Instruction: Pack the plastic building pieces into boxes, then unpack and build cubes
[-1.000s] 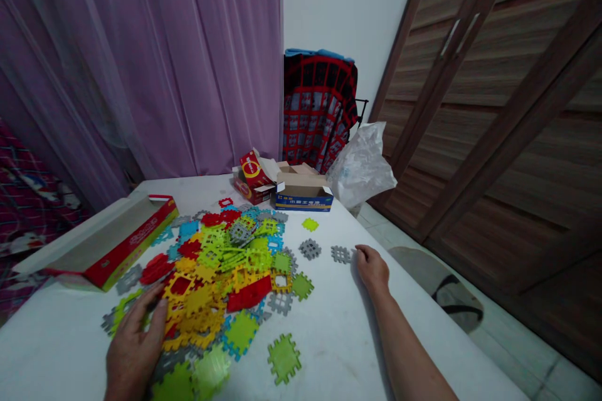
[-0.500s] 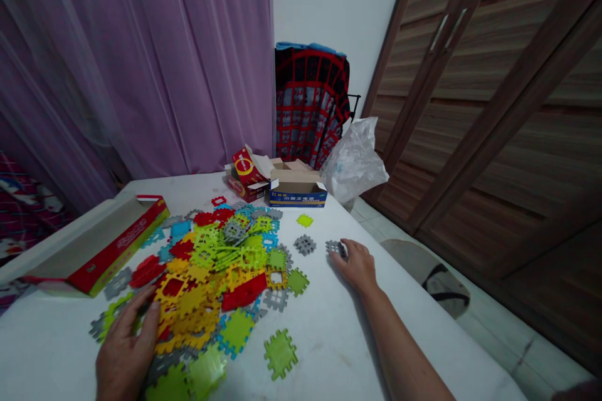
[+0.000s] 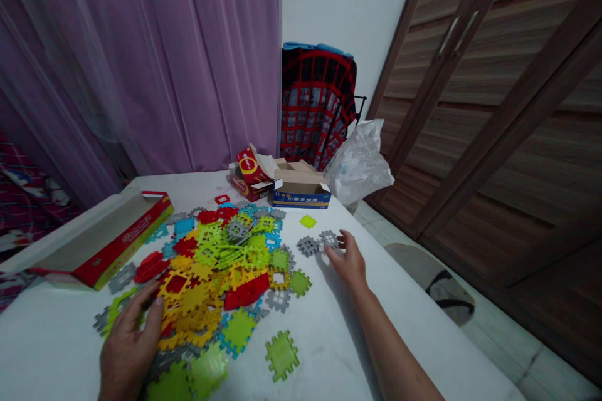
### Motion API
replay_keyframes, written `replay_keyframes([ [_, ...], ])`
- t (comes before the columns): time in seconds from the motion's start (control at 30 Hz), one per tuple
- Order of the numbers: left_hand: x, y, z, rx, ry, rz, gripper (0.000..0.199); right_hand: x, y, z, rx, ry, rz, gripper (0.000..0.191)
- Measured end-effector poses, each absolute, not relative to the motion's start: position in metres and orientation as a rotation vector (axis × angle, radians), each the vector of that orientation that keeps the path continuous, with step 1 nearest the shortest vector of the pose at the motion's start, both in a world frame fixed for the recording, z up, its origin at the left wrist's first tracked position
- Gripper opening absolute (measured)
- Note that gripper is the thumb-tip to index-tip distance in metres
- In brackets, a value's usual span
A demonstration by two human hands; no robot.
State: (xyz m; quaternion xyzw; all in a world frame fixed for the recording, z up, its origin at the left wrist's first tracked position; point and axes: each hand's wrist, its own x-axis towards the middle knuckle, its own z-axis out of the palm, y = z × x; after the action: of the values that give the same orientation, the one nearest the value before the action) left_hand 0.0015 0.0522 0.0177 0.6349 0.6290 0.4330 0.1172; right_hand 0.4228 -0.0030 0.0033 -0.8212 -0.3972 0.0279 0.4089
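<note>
A large heap of flat interlocking plastic pieces (image 3: 202,301) in yellow, green, red, blue and grey covers the left and middle of the white table. My left hand (image 3: 130,339) rests at the heap's near left edge, fingers apart, holding nothing visible. To the right of the heap, my right hand (image 3: 347,258) has thumb and fingers spread beside a grey piece (image 3: 328,239). That piece lies against or very near a second grey piece (image 3: 308,246). A bright green piece (image 3: 308,221) lies behind them, and a green square (image 3: 281,355) sits nearer the front.
An open red-and-green box (image 3: 126,239) lies at the left. Red boxes (image 3: 251,169) and a blue box (image 3: 301,199) stand at the back, with a clear plastic bag (image 3: 360,163) beside them. The white table (image 3: 343,351) ends at the right above the floor.
The grey piece at my right hand has moved left, up to the other grey piece. My right hand has moved slightly left and its fingers have parted. The view has shifted a little.
</note>
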Motion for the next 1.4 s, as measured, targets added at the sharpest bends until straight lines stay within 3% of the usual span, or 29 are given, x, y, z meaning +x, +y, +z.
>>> replay_keyframes([
  [0.43, 0.003, 0.053, 0.018, 1.733, 1.876, 1.200, 0.042, 0.392, 0.017, -0.003, -2.129, -1.256, -0.031, 0.073],
  [1.4, 0.003, 0.052, 0.021, 1.789, 1.866, 1.202, 0.041, 0.385, 0.015, -0.001, -2.342, -1.313, -0.003, 0.081],
])
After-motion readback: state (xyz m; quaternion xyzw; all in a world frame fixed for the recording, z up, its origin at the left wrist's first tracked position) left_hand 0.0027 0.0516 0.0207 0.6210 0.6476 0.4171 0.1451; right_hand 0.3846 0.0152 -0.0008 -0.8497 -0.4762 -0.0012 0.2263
